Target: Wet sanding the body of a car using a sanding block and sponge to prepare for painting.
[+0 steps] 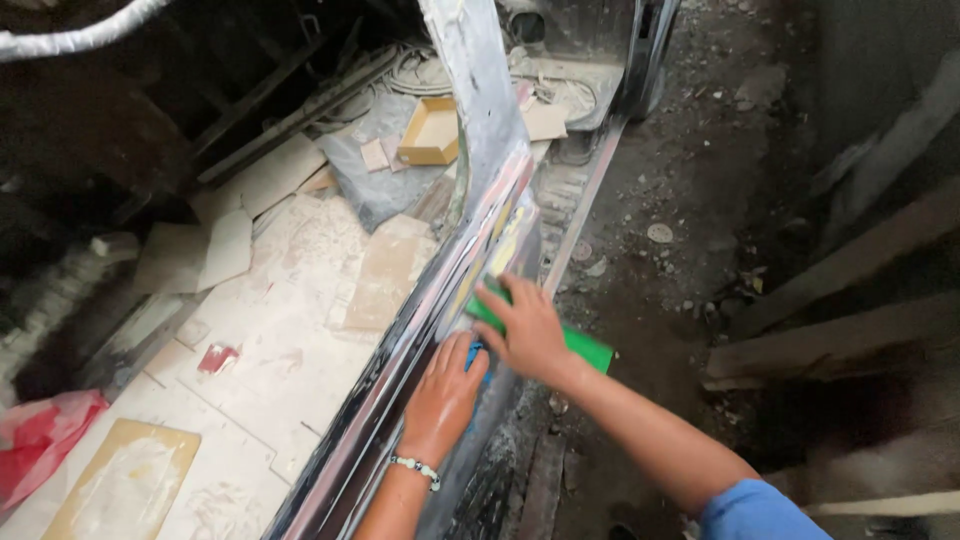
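Flanking dusty cardboard floor (270, 350), gritty ground (680, 200)

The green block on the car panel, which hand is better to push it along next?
Probably the right hand: it already lies on top of the green block, pressing it against the panel. The left hand rests lower down, flat on something blue, not on the block.

The right hand (528, 330) covers the middle of the green block (585, 347), so only its two ends show. Under the left hand (445, 395) a sliver of a blue thing (477, 355) peeks out; its kind is perhaps a cloth, too hidden to tell. The red bag (40, 440) is cut off by the left edge. The upper left lies in shadow.
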